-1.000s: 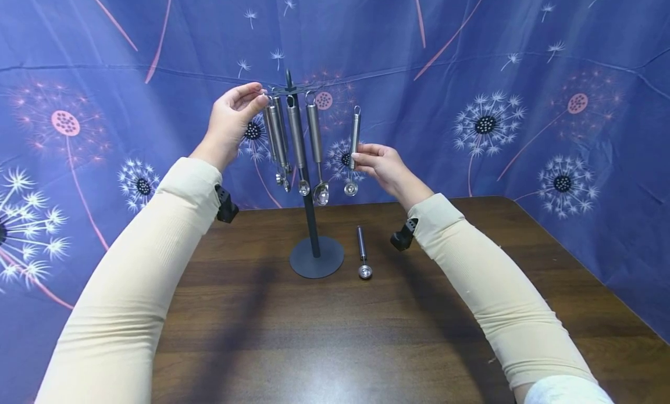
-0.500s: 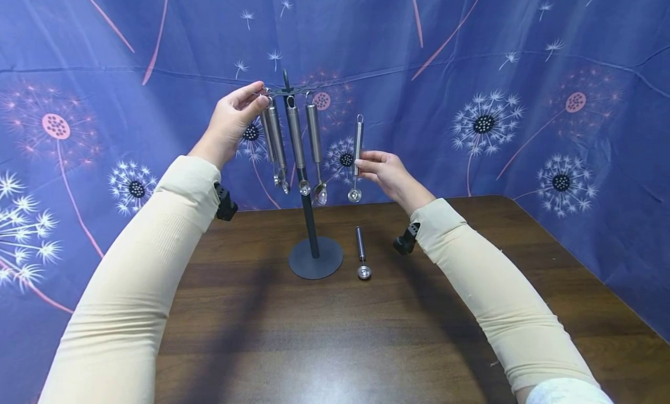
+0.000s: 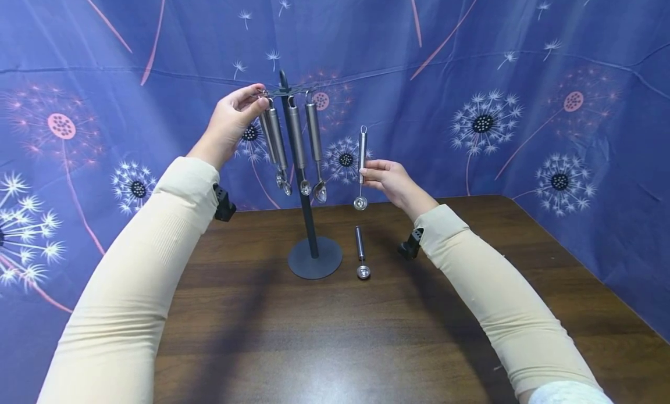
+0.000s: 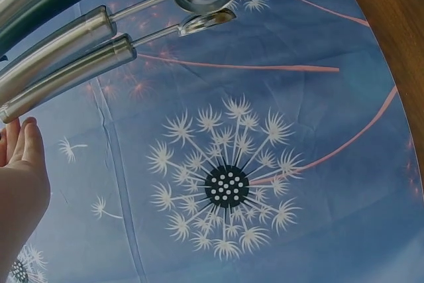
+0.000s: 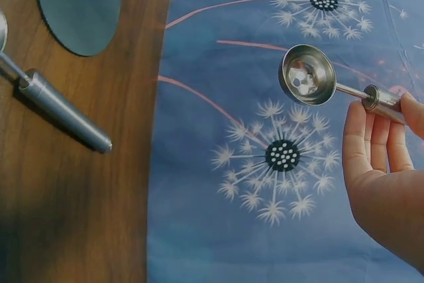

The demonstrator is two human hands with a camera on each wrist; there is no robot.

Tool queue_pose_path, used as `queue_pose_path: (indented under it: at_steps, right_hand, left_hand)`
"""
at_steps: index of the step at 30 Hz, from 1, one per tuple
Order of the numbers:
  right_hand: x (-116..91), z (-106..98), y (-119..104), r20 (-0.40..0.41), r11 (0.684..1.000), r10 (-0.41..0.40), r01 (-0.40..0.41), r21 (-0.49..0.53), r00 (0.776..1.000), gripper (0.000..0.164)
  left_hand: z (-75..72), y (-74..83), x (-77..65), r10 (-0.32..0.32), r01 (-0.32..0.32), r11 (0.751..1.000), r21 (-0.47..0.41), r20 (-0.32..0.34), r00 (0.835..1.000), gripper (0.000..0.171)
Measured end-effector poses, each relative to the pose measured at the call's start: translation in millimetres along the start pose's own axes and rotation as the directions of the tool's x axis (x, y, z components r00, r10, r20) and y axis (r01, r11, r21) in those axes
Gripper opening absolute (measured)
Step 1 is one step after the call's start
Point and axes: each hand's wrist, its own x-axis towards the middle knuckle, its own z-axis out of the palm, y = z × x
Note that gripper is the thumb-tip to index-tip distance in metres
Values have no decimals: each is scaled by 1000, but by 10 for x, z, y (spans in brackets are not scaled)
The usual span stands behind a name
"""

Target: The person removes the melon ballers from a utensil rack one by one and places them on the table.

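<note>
My right hand pinches the handle of a steel measuring spoon between thumb and fingers. The spoon is upright, its round bowl down and its hanging loop on top. In the right wrist view its bowl juts out past the fingertips. At the top of a dark stand, my left hand pinches the outer end of the hook ring. Several steel spoons hang there by their loops, bowls downward. A similar spoon lies on the table, right of the stand's base.
The stand's round base rests on the brown wooden table. Behind the table hangs a blue curtain with a dandelion print. A black wrist camera is strapped to the right sleeve, with another on the left.
My right hand has lowered the measuring spoon and moved slightly right, away from the stand. The hanging spoons have shifted a little; my left hand stays at the stand's top.
</note>
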Motion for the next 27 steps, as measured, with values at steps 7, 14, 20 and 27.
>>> queue_pose_path:
  at_steps: [7, 14, 20, 27]
  right_hand:
    - [6, -93, 107, -13, 999, 31, -31, -34, 999, 44]
    - [30, -189, 254, -30, 997, 54, -56, -46, 998, 30]
    - [43, -247, 392, -43, 993, 96, -98, -62, 994, 23]
    - [14, -281, 518, -27, 986, 143, -145, -86, 989, 15]
  left_hand:
    - [-29, 12, -29, -3, 4, 999, 35, -11, 1000, 70]
    - [-46, 29, -41, 11, -8, 998, 70, -43, 999, 50]
    - [-48, 0, -42, 51, -47, 997, 54, -74, 996, 43]
    - [-26, -16, -60, 100, -96, 994, 44, -116, 988, 39]
